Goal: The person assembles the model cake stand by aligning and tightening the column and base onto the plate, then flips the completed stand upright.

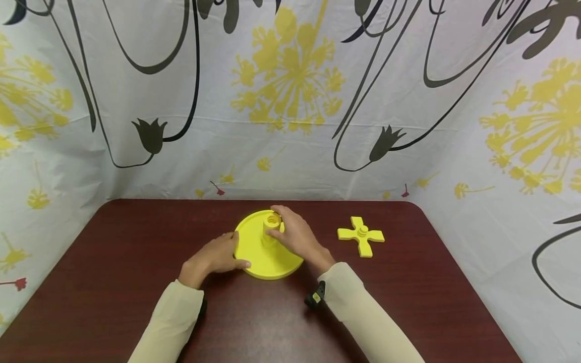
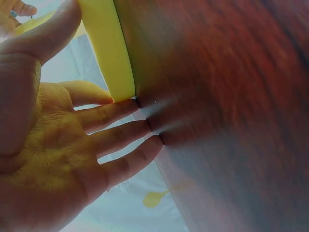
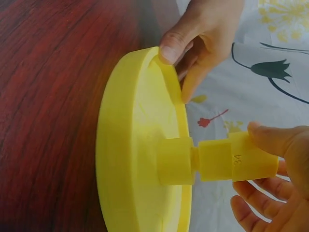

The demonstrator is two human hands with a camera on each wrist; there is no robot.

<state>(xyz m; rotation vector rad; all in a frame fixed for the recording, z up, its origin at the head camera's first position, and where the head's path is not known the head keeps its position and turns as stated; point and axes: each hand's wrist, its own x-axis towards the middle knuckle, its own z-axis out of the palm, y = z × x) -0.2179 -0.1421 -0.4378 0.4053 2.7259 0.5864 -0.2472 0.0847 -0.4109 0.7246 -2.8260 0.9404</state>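
Observation:
A round yellow base with a raised rim point(image 1: 265, 264) sits on the table. My left hand point(image 1: 217, 254) grips its left edge, thumb over the rim point(image 3: 166, 79) and fingertips at the tabletop. From the middle of the base rises a short post point(image 3: 176, 162). My right hand point(image 1: 297, 234) holds a stepped yellow cylinder point(image 3: 236, 157), engraved "34", in line with the post, with a narrow neck showing between the two. Its thumb lies along the cylinder's side and the fingers curve round the far side. In the head view the cylinder's upper end shows a round hole.
A yellow cross-shaped piece point(image 1: 361, 236) with a round stub at its centre lies to the right of the base. The dark red-brown table point(image 1: 136, 262) ends at a patterned white cloth point(image 1: 218, 91) behind and at both sides.

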